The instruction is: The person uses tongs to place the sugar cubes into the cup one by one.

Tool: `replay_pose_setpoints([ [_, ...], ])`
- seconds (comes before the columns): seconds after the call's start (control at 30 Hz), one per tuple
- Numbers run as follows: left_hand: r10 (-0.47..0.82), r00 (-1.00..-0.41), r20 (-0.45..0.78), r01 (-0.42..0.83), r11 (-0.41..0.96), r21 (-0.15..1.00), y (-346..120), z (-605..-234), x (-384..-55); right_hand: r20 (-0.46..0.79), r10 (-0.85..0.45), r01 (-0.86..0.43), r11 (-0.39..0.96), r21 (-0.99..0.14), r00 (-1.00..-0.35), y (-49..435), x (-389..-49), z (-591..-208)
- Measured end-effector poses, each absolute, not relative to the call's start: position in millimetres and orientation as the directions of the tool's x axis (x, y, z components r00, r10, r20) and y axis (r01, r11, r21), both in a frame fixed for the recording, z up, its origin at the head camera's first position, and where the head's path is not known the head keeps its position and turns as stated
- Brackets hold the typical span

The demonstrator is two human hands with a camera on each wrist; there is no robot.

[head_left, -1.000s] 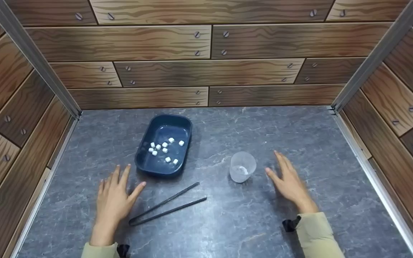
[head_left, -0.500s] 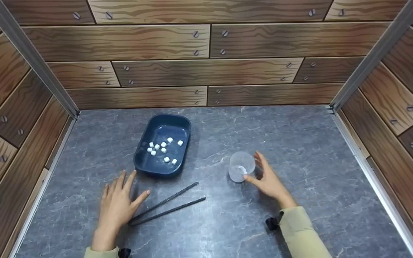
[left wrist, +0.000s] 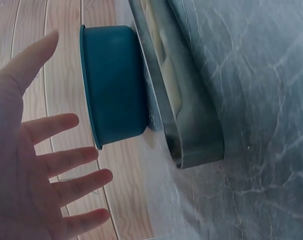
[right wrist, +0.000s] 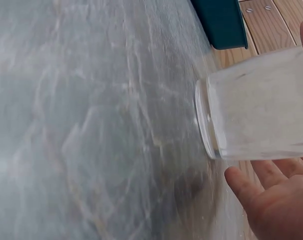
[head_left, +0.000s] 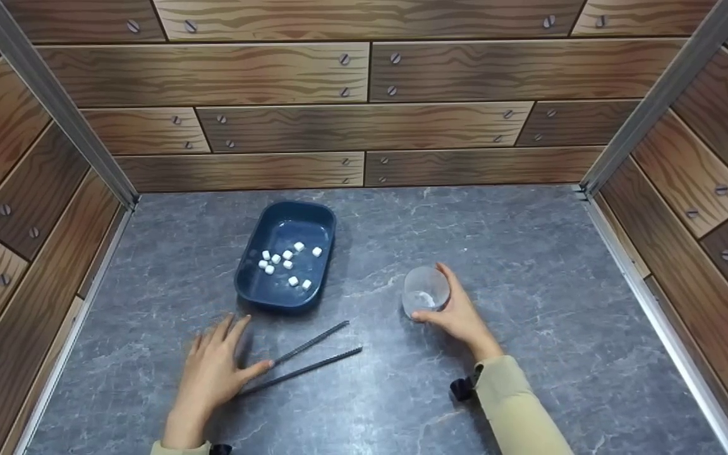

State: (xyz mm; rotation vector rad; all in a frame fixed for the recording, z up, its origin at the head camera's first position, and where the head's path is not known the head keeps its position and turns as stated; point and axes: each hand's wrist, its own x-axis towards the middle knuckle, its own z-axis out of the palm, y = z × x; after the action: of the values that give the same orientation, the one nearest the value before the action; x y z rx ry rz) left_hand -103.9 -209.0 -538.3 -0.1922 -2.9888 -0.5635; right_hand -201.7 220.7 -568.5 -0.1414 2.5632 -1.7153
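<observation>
My right hand (head_left: 459, 309) is round the near right side of a clear plastic cup (head_left: 426, 287), thumb at its front and index finger along its far right side. In the right wrist view the cup (right wrist: 261, 105) stands between the thumb and the fingers (right wrist: 246, 187). My left hand (head_left: 212, 366) hovers with spread fingers over the bent end of dark tongs (head_left: 320, 364), the thumb overlapping one arm. That rounded bend of the tongs (left wrist: 199, 135) shows large in the left wrist view, beside the open palm.
A dark blue tray (head_left: 244, 287) with several small white cubes (head_left: 287, 255) sits at the back left, beyond the left fingertips. The marbled grey tabletop (head_left: 528, 240) is bounded by wood-patterned walls (head_left: 364, 126) at the back and both sides.
My right hand has moved left to the cup, its thumb and fingers coming round it. The left hand has shifted slightly right and nearer, over the tongs' bend. Tray, cubes and tongs stayed put.
</observation>
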Motion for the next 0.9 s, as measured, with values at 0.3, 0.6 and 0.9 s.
replay_pose_setpoints([
  [0.3,0.202,-0.977,0.072,0.214,0.911,0.353,-200.8,-545.4,-99.6,0.011,-0.058,-0.028,0.301,-0.953,-0.998,213.8,-208.0,-572.4],
  [0.6,0.246,-0.969,0.031,0.244,0.918,0.313,-192.9,-551.9,-98.3,0.049,-0.006,-0.048,0.318,-0.947,-0.999,206.1,-207.3,-575.3],
  [0.9,0.241,-0.97,-0.028,0.219,0.921,0.323,-186.4,-555.1,-102.0,0.078,-0.016,-0.079,0.303,-0.95,-0.997,204.8,-208.1,-578.2],
])
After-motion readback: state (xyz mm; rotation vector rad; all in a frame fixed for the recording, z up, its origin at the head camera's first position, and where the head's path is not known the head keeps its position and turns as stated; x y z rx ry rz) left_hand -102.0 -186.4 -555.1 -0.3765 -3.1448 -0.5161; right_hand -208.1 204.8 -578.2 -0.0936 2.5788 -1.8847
